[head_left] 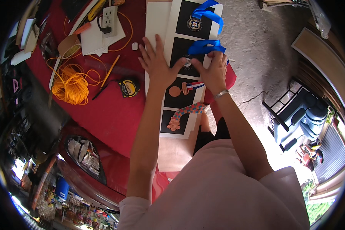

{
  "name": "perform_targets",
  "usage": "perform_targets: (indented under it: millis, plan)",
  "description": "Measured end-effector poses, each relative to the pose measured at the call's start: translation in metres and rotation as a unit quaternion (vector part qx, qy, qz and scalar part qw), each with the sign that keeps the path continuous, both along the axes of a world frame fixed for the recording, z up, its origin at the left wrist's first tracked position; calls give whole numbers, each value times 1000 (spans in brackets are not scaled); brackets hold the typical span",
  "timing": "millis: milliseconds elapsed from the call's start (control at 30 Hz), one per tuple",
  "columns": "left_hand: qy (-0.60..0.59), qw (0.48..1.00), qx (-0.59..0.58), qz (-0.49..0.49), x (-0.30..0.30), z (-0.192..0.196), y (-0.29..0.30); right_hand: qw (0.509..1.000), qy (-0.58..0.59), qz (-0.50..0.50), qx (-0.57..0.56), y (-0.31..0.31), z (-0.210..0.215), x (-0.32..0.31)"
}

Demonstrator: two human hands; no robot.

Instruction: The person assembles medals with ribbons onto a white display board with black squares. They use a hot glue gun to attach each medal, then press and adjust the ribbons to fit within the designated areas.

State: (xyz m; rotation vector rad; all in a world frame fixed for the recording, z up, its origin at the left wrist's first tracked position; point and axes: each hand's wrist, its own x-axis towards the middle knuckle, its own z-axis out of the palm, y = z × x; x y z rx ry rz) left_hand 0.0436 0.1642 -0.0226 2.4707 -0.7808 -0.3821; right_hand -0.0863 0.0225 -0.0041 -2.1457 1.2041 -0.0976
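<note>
A long white board (196,130) carries a column of black panels, each with a medal on it. My left hand (156,63) lies flat over its left edge, fingers spread, thumb reaching to a round silver medal (187,62). From the other side the thumb of my right hand (214,73) touches or nearly touches the same medal. Its other fingers are bent together on the medal's blue ribbon (203,47). Above is another medal (194,24) with a blue ribbon; below are a bronze medal (174,91) and a copper-coloured medal (174,124) on a patterned ribbon.
On the red-covered surface (103,122) to the left are an orange cord bundle (70,86), a pencil (111,70), a tape measure (129,87), a tape roll (69,47) and a white power strip (109,21). A dark padded chair (308,115) stands on the concrete floor at right.
</note>
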Motion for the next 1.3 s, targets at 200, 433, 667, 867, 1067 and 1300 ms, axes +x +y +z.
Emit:
perform_targets:
  millis: [200, 433, 667, 867, 1067, 1300]
  plan:
    - [-1, 995, -100, -3, -2, 9, 16, 976, -122, 166, -75, -20, 14, -36]
    - [-21, 980, -89, -178, -25, 23, 41, 944, -63, 293, -140, 13, 16, -49]
    - [-47, 964, -41, -258, -24, 14, 47, 942, -52, 287, -166, 19, 3, -50]
    - [-65, 962, -26, -264, -25, 13, 48, 941, -33, 283, -181, 21, 1, -51]
    - [-62, 963, -35, -261, -26, 11, 48, 938, -21, 282, -201, 23, -2, -51]
    - [-57, 963, -33, -263, -26, 11, 48, 939, -25, 279, -201, 23, -2, -52]
